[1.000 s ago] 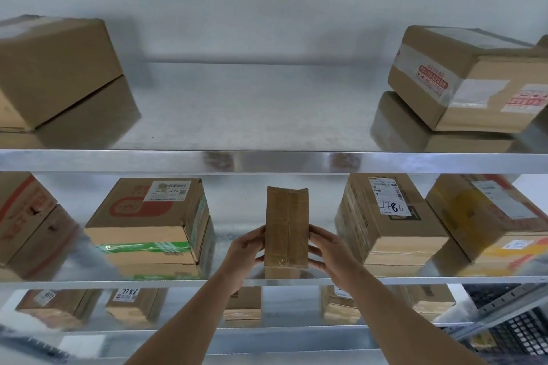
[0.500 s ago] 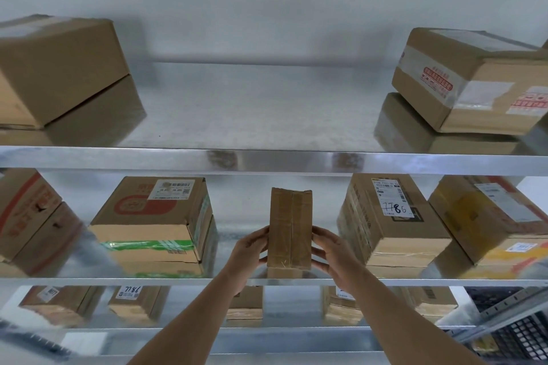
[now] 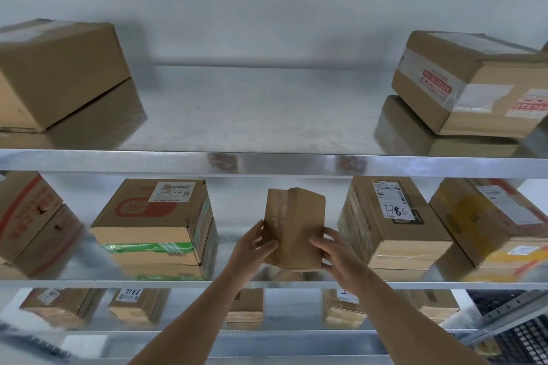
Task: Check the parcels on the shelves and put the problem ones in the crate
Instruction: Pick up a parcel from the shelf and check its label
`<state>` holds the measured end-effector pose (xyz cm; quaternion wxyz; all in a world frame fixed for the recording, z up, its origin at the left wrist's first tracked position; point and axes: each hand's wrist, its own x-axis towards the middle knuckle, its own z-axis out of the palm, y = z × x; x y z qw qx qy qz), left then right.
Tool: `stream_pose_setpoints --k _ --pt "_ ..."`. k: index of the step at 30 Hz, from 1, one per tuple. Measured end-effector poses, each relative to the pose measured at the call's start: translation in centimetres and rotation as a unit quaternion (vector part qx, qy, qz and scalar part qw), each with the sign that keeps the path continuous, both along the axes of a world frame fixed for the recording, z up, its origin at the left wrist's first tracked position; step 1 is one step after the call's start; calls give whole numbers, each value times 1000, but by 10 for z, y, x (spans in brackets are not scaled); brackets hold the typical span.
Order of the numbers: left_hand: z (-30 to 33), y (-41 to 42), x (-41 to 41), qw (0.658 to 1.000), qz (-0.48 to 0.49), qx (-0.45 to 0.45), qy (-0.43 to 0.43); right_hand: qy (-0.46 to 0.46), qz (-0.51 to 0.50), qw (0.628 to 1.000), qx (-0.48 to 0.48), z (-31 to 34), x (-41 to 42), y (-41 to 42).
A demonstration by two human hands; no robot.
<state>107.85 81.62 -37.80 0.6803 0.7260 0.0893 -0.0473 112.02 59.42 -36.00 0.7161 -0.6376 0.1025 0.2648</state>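
Small brown cardboard parcel (image 3: pixel 293 228) held upright over the front of the middle shelf (image 3: pixel 74 284), lifted just clear of the shiny metal and turned a little so that two faces show, with clear tape running down the left one. Left hand (image 3: pixel 252 249) gripping its left edge, thumb across the near face and fingers (image 3: pixel 258 228) curled round behind; right hand (image 3: pixel 338 252) gripping the right edge, thumb on the near face and fingers (image 3: pixel 333 232) wrapped round the side. On the same shelf, just left of the parcel, a box with green tape (image 3: pixel 154 231) and a printed label on top; further left a red-printed box (image 3: pixel 29 216), partly out of view. Just right of the parcel a labelled box marked 7786 (image 3: pixel 391 225), and beyond that a yellow-patterned box (image 3: pixel 492 225). On the top shelf (image 3: pixel 267 163) a plain brown box (image 3: pixel 56 74) at far left and a box with red-printed tape (image 3: pixel 474 83) at far right, well apart. On the bottom shelf (image 3: pixel 281 338) several smaller parcels, one marked 7786 (image 3: pixel 138 304). At lower right a dark gridded crate (image 3: pixel 525 341), only partly visible
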Motion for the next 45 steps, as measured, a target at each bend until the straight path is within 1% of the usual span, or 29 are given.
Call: stream_pose_setpoints --k 2,3,7,10,16,24,33,40,43,45 --pt "-4 4 4 998 35 59 -9 -3 -22 1000 4 -1 2 -3" --pt "-8 7 7 997 42 58 -5 -2 -25 1000 4 -1 3 -4" --pt "-6 3 10 996 82 -5 34 -7 -44 999 3 0 3 -4" --pt "-3 1 9 992 94 -66 53 -7 -61 998 10 2 4 -3" --pt "-2 0 5 989 107 -89 59 -13 -39 999 -1 6 4 2" --pt "4 -1 2 989 96 -89 69 -19 -21 1000 -11 -6 8 -2" --pt "4 -3 2 988 99 -91 70 -17 -24 999 -18 -10 11 -3" --pt "7 -3 2 983 106 -127 84 -12 -19 1000 -19 -9 9 -2" --pt "4 -3 1 984 86 -131 89 -13 -14 999 -27 -3 8 0" --pt "5 -3 0 988 60 -119 82 -8 7 999 -31 -3 8 0"
